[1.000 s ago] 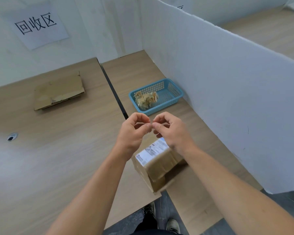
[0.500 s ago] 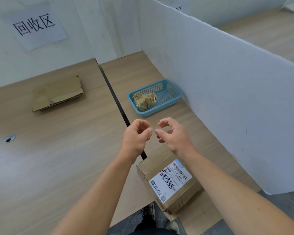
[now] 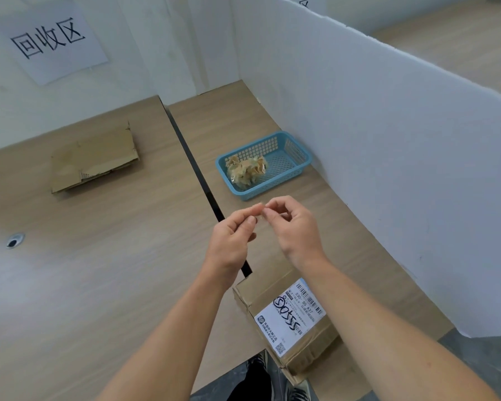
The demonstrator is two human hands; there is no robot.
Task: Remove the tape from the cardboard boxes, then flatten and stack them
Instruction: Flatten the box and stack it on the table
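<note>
Step in hand, as judged: tape removal, at the point of disposing of a peeled piece. Both hands are raised above the table (image 3: 98,285), clear of the box.

Left hand (image 3: 231,241): thumb and forefinger pressed together at the tips, the other fingers curled loosely beneath. Right hand (image 3: 292,230): thumb and forefinger likewise pinched, the remaining fingers bent inward. The two pinches meet on a small, nearly clear tape scrap (image 3: 259,211); its outline is faint and its extent cannot be told.

The cardboard box (image 3: 272,293), bearing a shipping label (image 3: 291,316), lies closed at the near table edge, below the right forearm and touched by neither hand. It is not yet flattened.

A blue basket (image 3: 275,147) stands just beyond the hands, by the white partition (image 3: 388,169), and holds a wad of removed tape (image 3: 246,170). A piece of flattened cardboard (image 3: 93,160) lies well apart on the far left.

Next move, as judged: free the scrap from the fingertips, to which it may cling, drop it in the basket, then return to the box.
</note>
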